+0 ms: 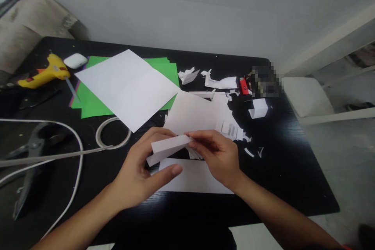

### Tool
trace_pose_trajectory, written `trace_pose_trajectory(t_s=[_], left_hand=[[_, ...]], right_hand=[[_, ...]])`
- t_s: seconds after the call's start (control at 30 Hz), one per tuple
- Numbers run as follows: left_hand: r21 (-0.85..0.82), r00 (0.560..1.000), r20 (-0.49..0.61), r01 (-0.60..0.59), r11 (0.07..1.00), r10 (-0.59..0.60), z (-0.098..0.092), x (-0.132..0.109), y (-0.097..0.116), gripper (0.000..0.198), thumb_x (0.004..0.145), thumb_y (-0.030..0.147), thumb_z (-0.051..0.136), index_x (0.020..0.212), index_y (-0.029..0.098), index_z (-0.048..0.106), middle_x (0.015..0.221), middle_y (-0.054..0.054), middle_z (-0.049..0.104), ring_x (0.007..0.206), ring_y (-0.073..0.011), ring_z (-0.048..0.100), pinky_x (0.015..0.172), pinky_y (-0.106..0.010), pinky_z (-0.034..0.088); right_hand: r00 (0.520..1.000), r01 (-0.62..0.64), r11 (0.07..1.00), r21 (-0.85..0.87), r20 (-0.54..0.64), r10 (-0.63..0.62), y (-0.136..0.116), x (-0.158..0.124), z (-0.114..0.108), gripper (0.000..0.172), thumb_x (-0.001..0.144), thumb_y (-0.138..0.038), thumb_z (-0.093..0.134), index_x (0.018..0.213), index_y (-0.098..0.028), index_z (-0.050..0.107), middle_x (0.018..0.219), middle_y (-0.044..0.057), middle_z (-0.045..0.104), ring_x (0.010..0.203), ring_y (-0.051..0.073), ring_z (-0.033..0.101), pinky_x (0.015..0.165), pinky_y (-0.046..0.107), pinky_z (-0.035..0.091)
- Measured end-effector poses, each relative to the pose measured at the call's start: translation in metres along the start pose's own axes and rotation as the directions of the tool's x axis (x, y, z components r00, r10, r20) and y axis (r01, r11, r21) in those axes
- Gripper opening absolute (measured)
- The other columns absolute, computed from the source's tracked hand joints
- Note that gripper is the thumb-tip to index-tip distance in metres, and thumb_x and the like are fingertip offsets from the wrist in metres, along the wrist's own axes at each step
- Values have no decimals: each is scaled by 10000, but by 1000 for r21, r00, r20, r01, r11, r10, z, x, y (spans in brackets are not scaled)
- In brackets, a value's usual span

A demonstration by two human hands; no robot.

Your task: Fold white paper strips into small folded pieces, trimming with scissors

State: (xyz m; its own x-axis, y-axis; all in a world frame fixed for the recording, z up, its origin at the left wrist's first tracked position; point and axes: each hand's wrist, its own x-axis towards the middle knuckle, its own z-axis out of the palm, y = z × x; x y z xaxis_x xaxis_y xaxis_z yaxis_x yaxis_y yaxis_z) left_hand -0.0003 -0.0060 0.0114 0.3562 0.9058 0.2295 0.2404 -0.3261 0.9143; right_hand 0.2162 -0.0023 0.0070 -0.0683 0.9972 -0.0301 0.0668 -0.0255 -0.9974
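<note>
A folded strip of white paper (168,149) is held above the table, its two layers apart at the left end. My right hand (219,152) pinches its right end between thumb and fingertips. The fingers of my left hand (140,168) curl behind the strip and support its left part, while the left thumb stands away from it. Under the hands lies a white sheet (193,177), partly covered. Just beyond are more white paper pieces (190,113) with cut strips around them.
At the left are a yellow glue gun (54,72), a white case (75,61), pliers (32,160), a roll of tape (99,133) and a white cable (79,172). A white sheet (125,90) covers green sheets (93,105). A red lighter (243,86) and folded paper (258,108) lie right.
</note>
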Motion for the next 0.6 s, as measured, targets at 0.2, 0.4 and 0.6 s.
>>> trace_pose_trajectory(t_s=[0.2, 0.4, 0.6], left_hand=[[194, 973, -42, -215, 957, 227, 5, -7, -2, 364, 901, 18, 640, 1192, 229, 694, 1191, -101, 663, 1047, -224, 685, 811, -356, 616], [240, 962, -66, -244, 940, 267, 2, -6, 0, 340, 894, 41, 672, 1175, 234, 674, 1167, -88, 655, 1024, -210, 686, 805, -339, 616], [158, 984, -151, -66, 985, 90, 9, -7, -8, 352, 898, 188, 744, 1216, 245, 606, 1168, -107, 679, 1074, -250, 689, 880, -418, 619]], right_hand=[[992, -50, 992, 119, 125, 36, 4, 1, 1, 199, 902, -246, 781, 1095, -294, 772, 1093, 24, 807, 1017, 221, 783, 959, 417, 660], [990, -30, 995, 96, 138, 16, 3, 3, -1, 170, 877, -212, 804, 1015, -310, 805, 1020, 4, 800, 934, 193, 772, 929, 388, 658], [986, -2, 989, 148, 166, -23, 2, 3, -2, 230, 870, -123, 784, 1005, -309, 799, 994, 4, 786, 929, 183, 763, 847, 336, 660]])
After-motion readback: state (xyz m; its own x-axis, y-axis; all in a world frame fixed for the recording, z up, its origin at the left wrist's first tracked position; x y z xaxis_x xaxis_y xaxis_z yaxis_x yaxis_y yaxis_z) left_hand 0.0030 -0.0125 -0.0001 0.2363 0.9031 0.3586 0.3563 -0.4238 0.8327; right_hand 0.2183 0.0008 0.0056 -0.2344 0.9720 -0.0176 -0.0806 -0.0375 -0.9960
